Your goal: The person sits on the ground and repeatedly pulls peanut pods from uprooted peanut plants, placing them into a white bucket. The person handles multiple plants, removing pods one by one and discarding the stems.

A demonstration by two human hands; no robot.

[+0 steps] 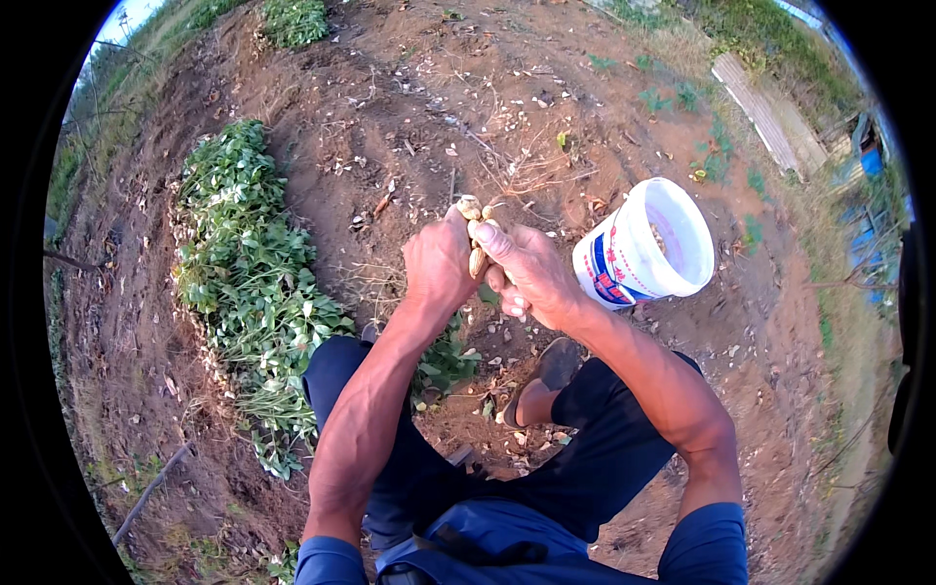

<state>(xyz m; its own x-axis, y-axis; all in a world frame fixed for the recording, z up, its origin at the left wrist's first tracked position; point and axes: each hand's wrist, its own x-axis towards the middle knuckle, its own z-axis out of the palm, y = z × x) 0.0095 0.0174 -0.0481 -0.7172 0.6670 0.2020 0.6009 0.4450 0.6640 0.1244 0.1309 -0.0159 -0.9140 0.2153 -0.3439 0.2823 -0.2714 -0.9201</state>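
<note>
Between my two hands is a small cluster of tan peanuts (477, 261) in their shells. My left hand (439, 255) is closed in a fist round the base of a peanut plant; the stems are hidden in it. Green leaves (447, 363) of that plant show below the hands, above the ground between my legs. My right hand (534, 273) is closed on the peanuts, its thumb pressed over them and its fingers curled underneath. To the right of that hand a white bucket (597, 255) with blue and red printing stands tilted on the soil; little of its inside shows.
A long heap of pulled leafy plants (244, 263) lies to my left. Dry roots and leaf scraps litter the brown soil (390, 107). A corrugated sheet (756, 109) lies at the far right, and a stick (151, 492) at the lower left. My sandalled foot (541, 382) is near the bucket.
</note>
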